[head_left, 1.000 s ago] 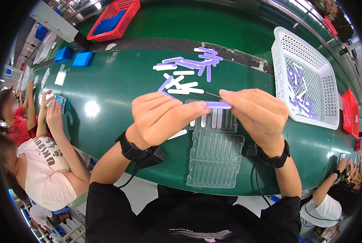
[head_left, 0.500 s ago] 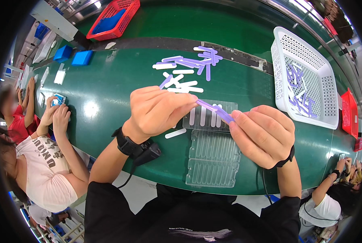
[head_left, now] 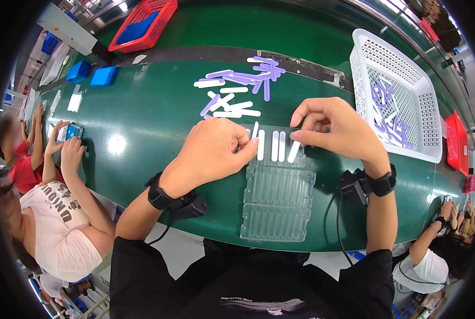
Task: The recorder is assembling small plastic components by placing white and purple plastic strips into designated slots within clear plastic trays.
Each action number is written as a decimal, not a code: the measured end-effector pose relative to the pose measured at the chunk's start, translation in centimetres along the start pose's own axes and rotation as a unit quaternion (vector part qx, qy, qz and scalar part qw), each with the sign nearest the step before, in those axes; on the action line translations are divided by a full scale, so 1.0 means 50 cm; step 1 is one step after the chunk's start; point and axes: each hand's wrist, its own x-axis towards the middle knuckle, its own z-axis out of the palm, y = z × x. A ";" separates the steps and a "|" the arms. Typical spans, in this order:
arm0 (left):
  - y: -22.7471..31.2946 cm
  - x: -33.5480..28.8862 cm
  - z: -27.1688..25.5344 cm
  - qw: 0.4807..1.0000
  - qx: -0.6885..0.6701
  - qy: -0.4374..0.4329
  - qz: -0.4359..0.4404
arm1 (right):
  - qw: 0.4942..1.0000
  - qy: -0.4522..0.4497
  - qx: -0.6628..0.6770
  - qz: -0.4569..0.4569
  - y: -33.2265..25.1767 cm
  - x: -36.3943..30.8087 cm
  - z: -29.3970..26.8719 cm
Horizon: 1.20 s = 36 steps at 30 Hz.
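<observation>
A clear plastic tray (head_left: 278, 196) with long slots lies on the green table (head_left: 141, 138) in front of me. Three white strips (head_left: 274, 146) lie in its far slots. My left hand (head_left: 216, 151) pinches a white strip (head_left: 255, 131) at the tray's far left corner. At the tray's far right end my right hand (head_left: 335, 130) pinches another white strip (head_left: 294, 151), which leans into a slot. A loose pile of purple and white strips (head_left: 240, 87) lies just beyond the tray.
A white mesh basket (head_left: 402, 93) with purple strips stands at the right. A red basket (head_left: 144, 24) and blue boxes (head_left: 91, 74) sit at the far left. Other people sit along the table's left side and at the lower right.
Both hands have dropped from holding a purple strip above the tray down onto its far rows. White strips now lie in the slots, and each hand holds a white one.
</observation>
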 end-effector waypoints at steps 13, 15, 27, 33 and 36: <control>-0.014 -0.047 -0.002 0.922 0.297 0.010 0.247 | 0.888 0.072 -0.370 -0.265 0.030 -0.056 0.045; -0.022 -0.049 0.003 0.915 0.312 0.018 0.255 | 0.878 0.053 -0.404 -0.251 0.034 -0.068 0.047; 0.007 -0.072 0.046 0.891 0.374 0.012 0.259 | 0.877 0.025 -0.419 -0.232 0.045 -0.102 0.031; -0.010 -0.078 0.038 0.898 0.340 0.019 0.278 | 0.897 -0.008 -0.359 -0.258 0.054 -0.108 0.038; -0.026 -0.046 0.010 0.929 0.252 0.033 0.270 | 0.923 0.044 -0.272 -0.267 0.073 -0.080 0.036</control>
